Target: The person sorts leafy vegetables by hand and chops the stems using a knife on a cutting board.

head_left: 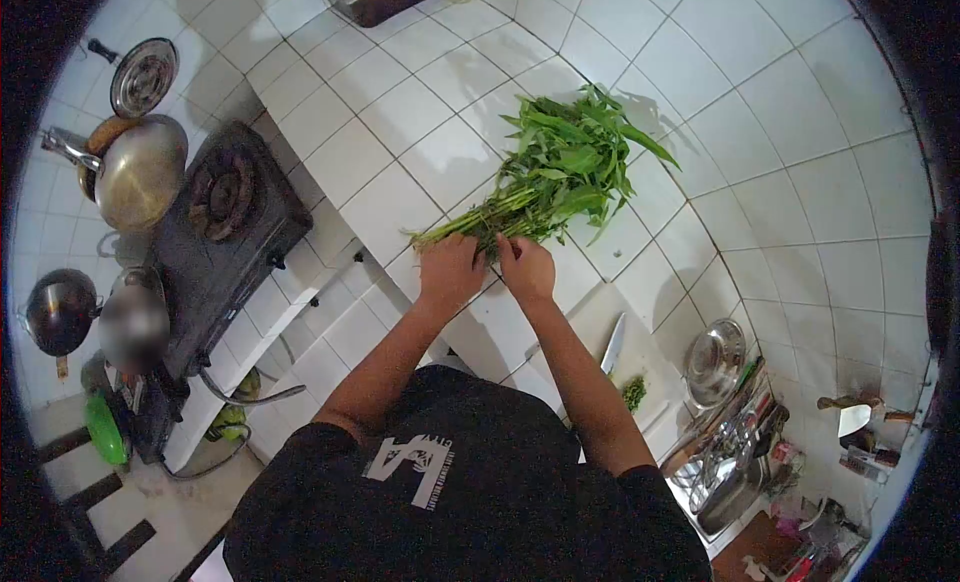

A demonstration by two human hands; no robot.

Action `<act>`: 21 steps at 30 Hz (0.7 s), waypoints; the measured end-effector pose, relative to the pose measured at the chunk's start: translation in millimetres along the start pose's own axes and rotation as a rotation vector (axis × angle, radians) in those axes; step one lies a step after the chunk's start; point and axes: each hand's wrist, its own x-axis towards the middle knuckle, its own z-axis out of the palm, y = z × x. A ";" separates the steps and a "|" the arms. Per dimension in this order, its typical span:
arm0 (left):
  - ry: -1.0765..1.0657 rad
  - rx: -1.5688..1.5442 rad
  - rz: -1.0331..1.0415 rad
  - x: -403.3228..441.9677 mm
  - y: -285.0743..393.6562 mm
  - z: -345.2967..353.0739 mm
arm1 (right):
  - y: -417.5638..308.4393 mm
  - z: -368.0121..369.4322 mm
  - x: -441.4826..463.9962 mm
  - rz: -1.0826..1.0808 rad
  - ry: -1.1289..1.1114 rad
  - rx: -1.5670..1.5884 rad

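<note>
The left hand (452, 272) is curled, knuckles up, against the lower edge of a bundle of leafy greens (572, 154); its fingertips are out of sight, so I cannot tell whether it grips any stems. Just beside it the right hand (527, 270) is partly curled, with its fingers bent in at the stems too; how tightly they close, or on what, is hard to make out.

The bundle lies on the white tiled counter (370, 197). Its long axis slants across the view: the stem ends point to the lower left, past the left hand, and the leaves fan toward the upper right, near the tiled wall (790, 112). The stems between the hands form a dark tangle.

The black T-shirt (470, 492) bears a white print; "CITY" can be read, upside down from here, while the smaller lines are too fine to read.

Near the right forearm, a knife (614, 344) and a small heap of chopped greens (633, 392) lie on a pale board (585, 332), partly covered by the arm. To the left stands a black stove (225, 217). At the top, a dark tray (395, 4) is cut off by the frame.
</note>
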 end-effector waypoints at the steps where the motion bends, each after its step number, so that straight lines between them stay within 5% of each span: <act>1: -0.034 0.002 0.027 1.6 -2.5 0.8 | -3.1 -1.3 1.3 0.099 -0.028 0.029; 9: -0.181 0.025 0.055 1.7 -3.6 -8.4 | 22.7 12.9 6.8 0.164 -0.072 0.127; 12: 0.004 -0.082 0.144 2.6 -4.1 -14.2 | 19.4 9.9 5.3 0.183 -0.090 0.210; 14: 0.312 0.036 0.119 9.4 1.0 -27.0 | 20.6 10.4 0.1 0.144 -0.040 0.203; 21: 0.062 0.144 -0.013 8.4 -33.8 -27.4 | -14.6 23.6 -6.2 -0.048 -0.038 0.369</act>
